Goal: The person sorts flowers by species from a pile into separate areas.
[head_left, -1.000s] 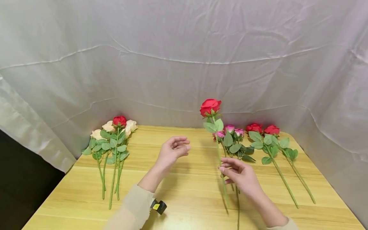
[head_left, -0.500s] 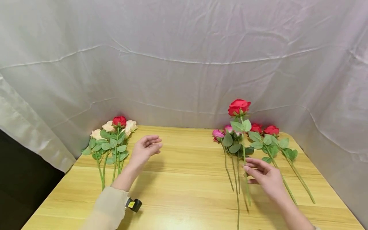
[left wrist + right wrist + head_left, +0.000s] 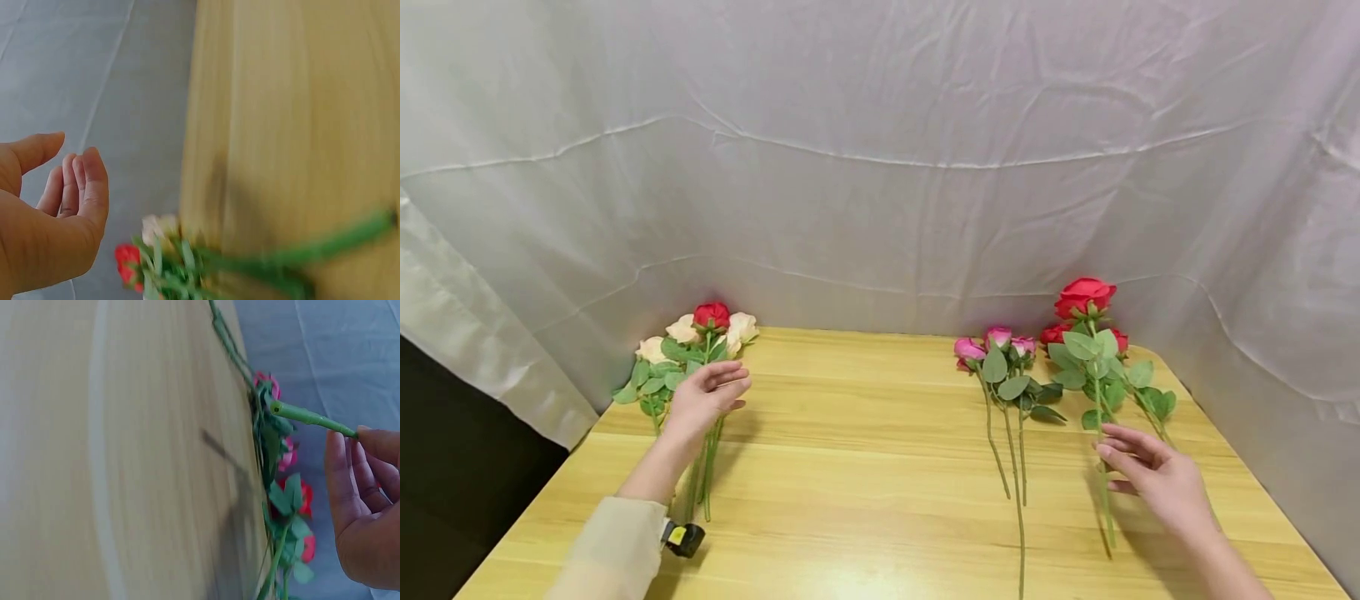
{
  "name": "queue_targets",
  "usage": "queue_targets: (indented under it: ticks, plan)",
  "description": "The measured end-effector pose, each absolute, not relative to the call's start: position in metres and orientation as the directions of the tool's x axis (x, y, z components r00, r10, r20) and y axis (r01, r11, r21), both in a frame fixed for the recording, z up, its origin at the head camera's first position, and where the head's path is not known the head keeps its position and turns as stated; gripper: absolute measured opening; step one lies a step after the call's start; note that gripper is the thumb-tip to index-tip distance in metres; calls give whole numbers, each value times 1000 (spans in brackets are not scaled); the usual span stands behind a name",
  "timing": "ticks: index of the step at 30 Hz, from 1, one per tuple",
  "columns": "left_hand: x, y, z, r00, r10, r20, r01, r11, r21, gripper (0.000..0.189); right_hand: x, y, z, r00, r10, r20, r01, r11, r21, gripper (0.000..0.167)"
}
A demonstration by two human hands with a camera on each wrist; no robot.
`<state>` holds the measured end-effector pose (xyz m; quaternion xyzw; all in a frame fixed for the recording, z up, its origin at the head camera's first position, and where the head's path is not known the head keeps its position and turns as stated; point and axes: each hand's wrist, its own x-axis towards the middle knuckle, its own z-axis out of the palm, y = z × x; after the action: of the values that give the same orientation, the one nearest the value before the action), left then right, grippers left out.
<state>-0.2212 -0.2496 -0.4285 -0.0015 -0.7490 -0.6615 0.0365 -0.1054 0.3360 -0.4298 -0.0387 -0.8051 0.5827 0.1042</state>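
A red rose [image 3: 1086, 298] with a green stem is pinched between the thumb and fingers of my right hand [image 3: 1161, 475], upright above the table's right side. In the right wrist view its stem end [image 3: 306, 416] juts out past the fingertips. Behind it lie two more red roses [image 3: 1054, 335], partly covered by its leaves. My left hand [image 3: 707, 400] hovers over the left bunch with relaxed fingers and holds nothing. That bunch has cream roses [image 3: 742, 327] and one red rose [image 3: 711, 316]; my hand and forearm hide part of the stems.
Several pink roses [image 3: 998, 337] lie right of centre on the wooden table [image 3: 865, 450], one long stem reaching toward the front edge. A grey cloth [image 3: 880, 208] hangs behind the table. A wrist camera [image 3: 683, 539] sits on my left wrist.
My right hand has carried the red rose rightward, from beside the pink roses to over the red ones. My left hand has moved left, from mid-table to the left bunch.
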Motion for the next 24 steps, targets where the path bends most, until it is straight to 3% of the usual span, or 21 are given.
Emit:
queue_targets:
  ticks: [8, 16, 24]
  plan:
    - [-227, -285, -443, -990, -131, 55, 26, 218, 976, 56, -108, 371, -431, -980, 178, 84, 2, 437, -899, 30]
    - [-233, -306, -452, -983, -183, 11, -23, 185, 982, 58, -123, 409, -434, -992, 122, -30, 68, 323, -944, 26]
    - [-241, -318, -462, -995, -94, -34, -56, 240, 969, 62, -131, 433, -434, -984, 111, -139, 168, 315, -934, 26]
